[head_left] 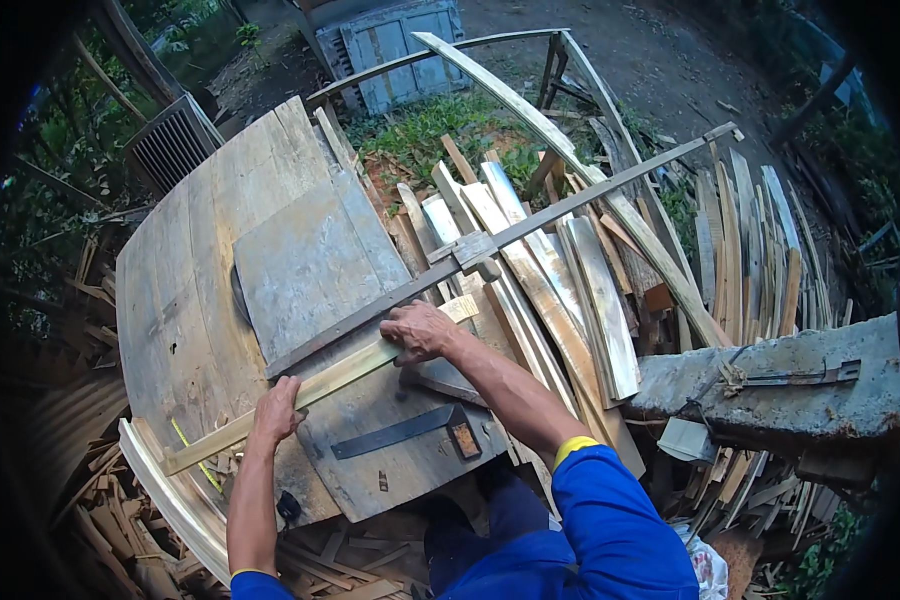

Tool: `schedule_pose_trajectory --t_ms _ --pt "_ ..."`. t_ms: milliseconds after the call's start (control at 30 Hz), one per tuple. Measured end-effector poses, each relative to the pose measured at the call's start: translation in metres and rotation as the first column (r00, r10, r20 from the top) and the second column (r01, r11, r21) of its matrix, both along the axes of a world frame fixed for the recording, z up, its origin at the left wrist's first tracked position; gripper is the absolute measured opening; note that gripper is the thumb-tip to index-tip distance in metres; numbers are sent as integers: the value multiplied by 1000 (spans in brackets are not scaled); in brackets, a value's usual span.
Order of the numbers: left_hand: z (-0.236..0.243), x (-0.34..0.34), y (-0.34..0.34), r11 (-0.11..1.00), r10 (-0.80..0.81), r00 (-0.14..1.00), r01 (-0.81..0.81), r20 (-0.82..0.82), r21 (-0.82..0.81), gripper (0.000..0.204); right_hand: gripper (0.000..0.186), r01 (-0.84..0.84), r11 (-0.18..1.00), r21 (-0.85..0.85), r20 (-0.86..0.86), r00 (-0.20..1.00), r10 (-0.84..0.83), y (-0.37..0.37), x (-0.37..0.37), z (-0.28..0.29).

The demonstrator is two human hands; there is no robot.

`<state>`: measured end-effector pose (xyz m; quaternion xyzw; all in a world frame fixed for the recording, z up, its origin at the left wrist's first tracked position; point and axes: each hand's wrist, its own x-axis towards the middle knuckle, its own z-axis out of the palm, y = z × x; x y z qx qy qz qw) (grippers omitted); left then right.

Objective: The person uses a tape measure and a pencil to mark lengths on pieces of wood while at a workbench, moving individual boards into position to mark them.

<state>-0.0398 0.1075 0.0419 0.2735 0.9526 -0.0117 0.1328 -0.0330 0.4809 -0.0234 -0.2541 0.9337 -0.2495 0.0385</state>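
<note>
A narrow wooden slat (345, 376) lies slantwise over the near part of the wooden worktable (195, 260). My left hand (277, 410) is closed on its lower left stretch, and my right hand (420, 332) grips it toward the upper right end. Just beyond the slat, and roughly parallel to it, runs a long wooden bar (570, 205) with a block (473, 250) fitted on it, reaching past the table's right edge. Nearer to me rests a try square (395, 432) with a dark blade and a wooden stock. A yellow tape measure strip (208, 473) shows beneath the slat's left end.
A flat grey panel (315, 255) covers the table's middle. Long boards (540, 270) lean along the right side, beside a concrete beam (770, 375) bearing a metal tool (800, 377). Offcuts (120, 535) are heaped at lower left, near a curved pale board (175, 500).
</note>
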Motion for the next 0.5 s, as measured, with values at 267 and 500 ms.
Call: schedule_pose_trajectory --t_ms 267,500 --pt "-50 -32 -4 999 -35 999 34 -32 -12 53 40 113 988 -106 -336 931 -143 -4 -12 -53" --pt "-68 -25 3 1000 13 997 -12 -78 15 51 42 115 984 -136 -338 928 -155 -1 -20 -81"
